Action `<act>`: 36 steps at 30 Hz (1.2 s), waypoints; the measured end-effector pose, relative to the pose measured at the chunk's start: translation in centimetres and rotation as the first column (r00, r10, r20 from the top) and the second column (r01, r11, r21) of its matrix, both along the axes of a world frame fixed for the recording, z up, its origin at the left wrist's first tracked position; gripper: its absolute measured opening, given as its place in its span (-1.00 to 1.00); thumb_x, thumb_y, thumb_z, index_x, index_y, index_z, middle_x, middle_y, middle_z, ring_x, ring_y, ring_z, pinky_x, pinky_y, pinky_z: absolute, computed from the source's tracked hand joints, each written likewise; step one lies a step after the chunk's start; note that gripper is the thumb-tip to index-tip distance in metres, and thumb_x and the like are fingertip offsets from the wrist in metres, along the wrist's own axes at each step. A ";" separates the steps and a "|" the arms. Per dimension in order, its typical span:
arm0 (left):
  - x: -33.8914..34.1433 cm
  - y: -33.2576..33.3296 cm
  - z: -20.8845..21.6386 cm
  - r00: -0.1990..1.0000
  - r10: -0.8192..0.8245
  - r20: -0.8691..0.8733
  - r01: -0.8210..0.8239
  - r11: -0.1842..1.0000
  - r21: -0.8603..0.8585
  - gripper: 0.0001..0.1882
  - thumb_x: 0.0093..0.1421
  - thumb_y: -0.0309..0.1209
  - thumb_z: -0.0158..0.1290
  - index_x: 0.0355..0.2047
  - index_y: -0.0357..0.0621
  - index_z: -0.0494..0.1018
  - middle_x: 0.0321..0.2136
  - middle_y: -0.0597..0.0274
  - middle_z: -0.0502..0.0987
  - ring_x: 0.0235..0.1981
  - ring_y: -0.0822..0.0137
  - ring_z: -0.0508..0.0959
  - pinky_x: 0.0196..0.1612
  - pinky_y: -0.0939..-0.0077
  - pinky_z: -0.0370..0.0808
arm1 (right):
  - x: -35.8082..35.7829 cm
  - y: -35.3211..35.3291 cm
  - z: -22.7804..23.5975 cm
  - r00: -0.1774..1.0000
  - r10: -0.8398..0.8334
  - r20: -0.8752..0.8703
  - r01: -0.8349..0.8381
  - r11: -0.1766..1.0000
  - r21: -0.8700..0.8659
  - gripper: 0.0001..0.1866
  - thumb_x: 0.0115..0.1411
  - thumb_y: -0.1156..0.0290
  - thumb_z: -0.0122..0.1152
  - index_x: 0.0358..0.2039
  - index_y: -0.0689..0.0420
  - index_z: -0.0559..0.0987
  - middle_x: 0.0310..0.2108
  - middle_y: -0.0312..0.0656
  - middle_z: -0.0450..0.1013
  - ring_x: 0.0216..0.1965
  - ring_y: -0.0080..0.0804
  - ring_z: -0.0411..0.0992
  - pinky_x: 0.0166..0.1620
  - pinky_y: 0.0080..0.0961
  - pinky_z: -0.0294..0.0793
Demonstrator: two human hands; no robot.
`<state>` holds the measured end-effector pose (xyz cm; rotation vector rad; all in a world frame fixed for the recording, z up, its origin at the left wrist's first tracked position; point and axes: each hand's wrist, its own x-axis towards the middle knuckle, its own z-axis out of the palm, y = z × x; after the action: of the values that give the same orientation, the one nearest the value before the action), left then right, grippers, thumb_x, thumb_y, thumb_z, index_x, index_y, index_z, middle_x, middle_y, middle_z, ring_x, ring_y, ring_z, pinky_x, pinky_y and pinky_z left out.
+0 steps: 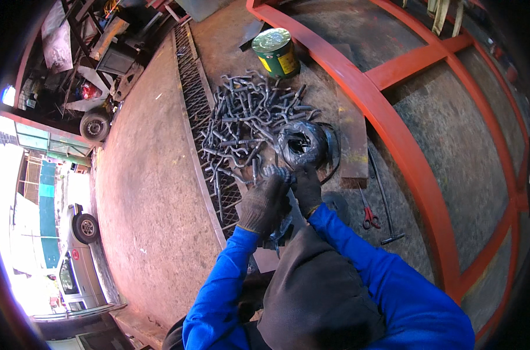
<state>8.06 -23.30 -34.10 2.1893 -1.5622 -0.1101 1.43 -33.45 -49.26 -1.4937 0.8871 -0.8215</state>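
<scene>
Both my hands wear dark grey work gloves and are close together, just in front of my body. My left hand point(262, 205) is closed, with a short grey ribbed piece point(275, 171) at its fingertips; its kind is unclear. My right hand point(307, 188) is closed beside it, and what its fingers grip is hidden. A shiny dark sheet or strip point(294, 209) hangs between my wrists. Right beyond my hands lies a roll of black plastic wrap point(303, 143) with a hollow centre. Past it spreads a heap of bent dark metal rods point(241, 116).
Metal grating point(190, 70) runs along the floor under the heap. A green-and-yellow bucket point(276, 53) stands beyond. To the right are a wooden plank point(352, 140), red-handled scissors point(370, 219), a T-handled bar point(387, 204) and a large orange-red steel frame point(417, 154). A vehicle point(81, 268) stands far left.
</scene>
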 end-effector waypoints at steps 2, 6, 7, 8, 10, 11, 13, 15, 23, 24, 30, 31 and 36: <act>0.0 -0.5 -0.4 0.999 0.029 0.022 -0.028 0.998 -0.059 -0.81 0.20 -0.31 0.05 -0.27 -0.15 0.41 -0.39 -0.02 0.50 -0.34 -0.05 0.51 -0.28 0.20 0.44 | -1.3 0.0 0.2 0.949 -0.032 -0.313 -0.174 0.775 -0.607 -0.69 0.09 0.43 0.19 -0.14 0.24 0.45 -0.27 0.01 0.44 -0.18 -0.05 0.42 -0.08 -0.20 0.42; 0.8 -0.4 -4.8 0.982 0.031 -0.186 -0.062 0.984 -0.166 -0.86 0.25 -0.36 0.01 -0.30 -0.18 0.37 -0.49 0.20 0.43 -0.43 0.23 0.44 -0.33 0.39 0.39 | -3.7 0.6 3.1 0.934 0.054 -0.352 -0.238 0.829 -0.505 -0.67 0.05 0.45 0.19 -0.15 0.27 0.44 -0.23 0.09 0.43 -0.11 0.07 0.37 -0.01 -0.12 0.37; 0.3 -0.4 -4.2 0.948 0.050 -0.314 -0.119 0.972 -0.203 -0.87 0.27 -0.37 -0.01 -0.30 -0.18 0.37 -0.51 0.28 0.40 -0.46 0.35 0.41 -0.37 0.47 0.37 | -4.4 0.6 3.0 0.945 0.005 -0.327 -0.201 0.798 -0.569 -0.71 0.08 0.45 0.18 -0.16 0.25 0.45 -0.24 0.06 0.44 -0.15 0.00 0.40 -0.06 -0.16 0.41; -0.3 -0.4 -3.7 0.898 0.059 -0.436 -0.177 0.956 -0.235 -0.87 0.30 -0.37 -0.02 -0.31 -0.17 0.36 -0.52 0.37 0.37 -0.48 0.47 0.37 -0.41 0.54 0.35 | -5.1 0.6 3.1 0.954 -0.040 -0.298 -0.165 0.760 -0.629 -0.74 0.12 0.45 0.18 -0.17 0.22 0.45 -0.24 0.03 0.45 -0.18 -0.08 0.43 -0.11 -0.21 0.46; 1.0 1.1 -4.3 0.747 0.169 -0.643 -0.357 0.918 -0.174 -0.87 0.32 -0.35 -0.04 -0.31 -0.14 0.37 -0.52 0.40 0.37 -0.51 0.54 0.35 -0.46 0.61 0.31 | -4.9 1.6 7.2 1.000 0.014 0.027 -0.018 0.982 0.185 -0.83 0.16 0.41 0.18 -0.27 0.18 0.45 -0.34 -0.10 0.46 -0.31 -0.27 0.44 -0.30 -0.36 0.45; 1.6 1.5 -4.5 0.669 0.175 -0.722 -0.402 0.903 -0.153 -0.87 0.33 -0.34 -0.05 -0.31 -0.13 0.37 -0.52 0.42 0.37 -0.53 0.56 0.34 -0.49 0.65 0.29 | -5.1 1.9 8.8 0.985 -0.067 0.160 -0.040 0.808 0.588 -0.85 0.19 0.39 0.19 -0.32 0.16 0.44 -0.39 -0.16 0.47 -0.38 -0.36 0.44 -0.39 -0.44 0.44; 2.0 0.9 -4.1 0.441 0.160 -0.883 -0.460 0.885 -0.070 -0.87 0.34 -0.34 -0.06 -0.31 -0.10 0.37 -0.52 0.44 0.37 -0.55 0.59 0.33 -0.51 0.68 0.27 | -5.6 1.5 9.4 0.963 -0.080 0.257 -0.105 0.767 0.633 -0.86 0.22 0.38 0.19 -0.32 0.14 0.44 -0.37 -0.22 0.46 -0.41 -0.49 0.42 -0.42 -0.55 0.44; 1.6 0.7 -2.6 0.136 0.111 -0.984 -0.495 0.868 0.030 -0.88 0.34 -0.33 -0.04 -0.28 -0.08 0.39 -0.50 0.44 0.38 -0.53 0.59 0.36 -0.50 0.69 0.30 | -5.6 1.6 9.7 0.913 -0.048 0.405 -0.241 0.737 0.631 -0.86 0.23 0.40 0.19 -0.27 0.14 0.45 -0.33 -0.24 0.47 -0.39 -0.55 0.42 -0.38 -0.58 0.46; 3.1 1.9 -2.3 -0.096 -0.038 -0.995 -0.469 0.883 0.012 -0.77 0.26 -0.39 0.06 -0.08 -0.10 0.42 -0.33 0.41 0.50 -0.37 0.50 0.49 -0.35 0.60 0.46 | -4.7 1.8 7.6 0.842 0.335 0.423 -0.470 0.839 0.273 -0.66 0.22 0.43 0.21 0.02 0.14 0.51 -0.16 -0.24 0.52 -0.07 -0.50 0.43 -0.01 -0.45 0.47; 3.1 2.3 -1.8 -0.054 -0.029 -0.998 -0.406 0.914 -0.005 -0.72 0.23 -0.43 0.08 -0.05 -0.13 0.41 -0.28 0.38 0.51 -0.34 0.47 0.51 -0.32 0.59 0.47 | -4.7 1.7 7.4 0.862 0.331 0.384 -0.447 0.854 0.267 -0.69 0.24 0.40 0.20 -0.01 0.14 0.52 -0.17 -0.24 0.52 -0.10 -0.50 0.45 -0.04 -0.47 0.48; 3.5 4.3 -1.8 0.198 0.018 -0.980 -0.249 0.968 -0.033 -0.48 0.07 -0.59 0.17 0.08 -0.31 0.40 -0.08 0.11 0.55 -0.13 0.37 0.55 -0.11 0.49 0.52 | -4.8 2.0 8.3 0.863 0.232 0.449 -0.462 0.721 0.516 -0.70 0.32 0.22 0.08 -0.08 0.14 0.56 -0.25 -0.26 0.54 -0.33 -0.51 0.50 -0.31 -0.55 0.54; 3.3 4.3 -1.7 0.178 0.043 -0.983 -0.274 0.962 -0.007 -0.49 0.07 -0.59 0.17 0.08 -0.31 0.40 -0.07 0.10 0.55 -0.12 0.37 0.55 -0.10 0.48 0.52 | -4.8 2.0 8.5 0.871 0.225 0.437 -0.450 0.724 0.523 -0.69 0.32 0.20 0.07 -0.09 0.14 0.56 -0.27 -0.26 0.54 -0.37 -0.51 0.51 -0.35 -0.56 0.53; 3.2 4.1 0.5 0.225 0.149 -0.963 -0.272 0.958 0.085 -0.49 0.08 -0.57 0.19 0.08 -0.34 0.41 -0.07 0.13 0.55 -0.14 0.37 0.56 -0.07 0.47 0.51 | -4.5 1.8 8.1 0.886 0.229 0.404 -0.420 0.767 0.486 -0.67 0.32 0.17 0.06 -0.11 0.16 0.56 -0.36 -0.26 0.55 -0.40 -0.51 0.51 -0.37 -0.54 0.53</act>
<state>11.25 -19.20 -33.65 1.5533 -0.4735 -1.0696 -3.11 -31.70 -41.15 -0.9110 0.5244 -0.4582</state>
